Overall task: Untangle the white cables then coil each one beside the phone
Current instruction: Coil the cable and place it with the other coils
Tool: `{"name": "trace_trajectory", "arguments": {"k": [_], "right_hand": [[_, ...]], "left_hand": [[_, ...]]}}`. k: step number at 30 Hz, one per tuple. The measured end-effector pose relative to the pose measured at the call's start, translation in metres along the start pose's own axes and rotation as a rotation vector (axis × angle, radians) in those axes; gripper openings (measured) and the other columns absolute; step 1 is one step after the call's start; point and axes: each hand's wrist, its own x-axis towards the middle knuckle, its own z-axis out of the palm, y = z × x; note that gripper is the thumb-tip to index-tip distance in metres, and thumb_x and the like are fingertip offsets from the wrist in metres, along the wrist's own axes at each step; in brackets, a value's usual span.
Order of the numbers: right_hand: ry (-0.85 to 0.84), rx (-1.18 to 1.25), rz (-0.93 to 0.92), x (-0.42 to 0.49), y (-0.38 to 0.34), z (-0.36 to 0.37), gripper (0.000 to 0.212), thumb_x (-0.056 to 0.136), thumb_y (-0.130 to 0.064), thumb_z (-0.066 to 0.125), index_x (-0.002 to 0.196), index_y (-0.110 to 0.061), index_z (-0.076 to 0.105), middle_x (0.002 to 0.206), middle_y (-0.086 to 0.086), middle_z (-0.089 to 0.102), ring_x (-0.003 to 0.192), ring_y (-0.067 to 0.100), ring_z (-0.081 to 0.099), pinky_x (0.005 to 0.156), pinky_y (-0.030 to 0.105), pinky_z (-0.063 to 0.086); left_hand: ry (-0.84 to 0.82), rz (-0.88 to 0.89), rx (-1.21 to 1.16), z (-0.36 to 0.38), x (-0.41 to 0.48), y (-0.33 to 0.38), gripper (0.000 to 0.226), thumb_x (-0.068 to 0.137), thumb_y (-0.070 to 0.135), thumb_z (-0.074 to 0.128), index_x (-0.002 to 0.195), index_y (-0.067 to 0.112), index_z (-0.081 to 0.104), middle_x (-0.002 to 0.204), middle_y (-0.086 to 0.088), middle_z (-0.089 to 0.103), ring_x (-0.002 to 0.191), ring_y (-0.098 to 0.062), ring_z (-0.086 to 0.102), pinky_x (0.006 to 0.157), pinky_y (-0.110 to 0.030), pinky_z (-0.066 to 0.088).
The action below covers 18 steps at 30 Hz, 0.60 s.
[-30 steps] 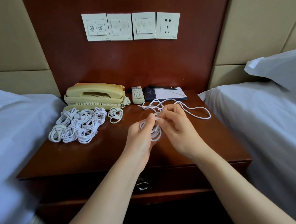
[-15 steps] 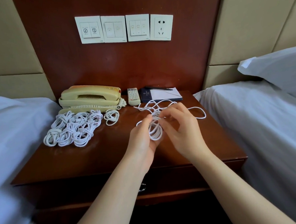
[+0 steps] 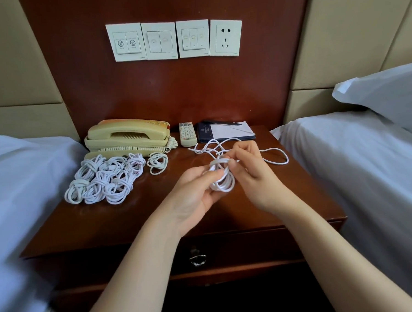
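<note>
White cable coil (image 3: 223, 183), left hand (image 3: 197, 193) gripping, right hand (image 3: 252, 175) pinching

So the reddish-brown wooden counter (image 3: 122, 222) fills the middle of the frame. Back left there's a cream corded telephone (image 3: 127, 136), with a heap of coiled white cables (image 3: 103, 180) right in front of it and one small white coil (image 3: 157, 162) just beside the heap. Right of the phone: a white remote control (image 3: 187, 134), then a dark blue notepad folder (image 3: 225, 132). A loose white cable (image 3: 279, 160) trails across the right part.
</note>
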Motion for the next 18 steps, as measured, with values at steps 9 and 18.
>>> {"name": "trace_trajectory", "arguments": {"k": [9,18], "right_hand": [[-0.048,-0.022,-0.016,-0.003,0.003,-0.011,0.015,0.09,-0.016,0.039,0.086,-0.011,0.053,0.097,-0.007,0.04,0.096,0.004,0.04,0.085,0.01,0.035],[-0.11,-0.039,-0.059,-0.002,0.002,-0.008,0.009,0.088,-0.024,0.047,0.082,-0.025,0.053,0.1,-0.009,0.043,0.098,0.008,0.044,0.082,0.012,0.037]], "left_hand": [[-0.141,-0.023,0.127,-0.003,-0.007,0.004,0.037,0.076,0.013,0.057,0.112,0.002,0.06,0.09,-0.005,0.071,0.083,-0.013,0.07,0.071,-0.021,0.055],[0.062,0.083,0.292,0.001,-0.003,-0.002,0.027,0.101,0.009,0.038,0.092,0.008,0.063,0.075,-0.004,0.065,0.061,-0.006,0.065,0.056,-0.018,0.052]]}}
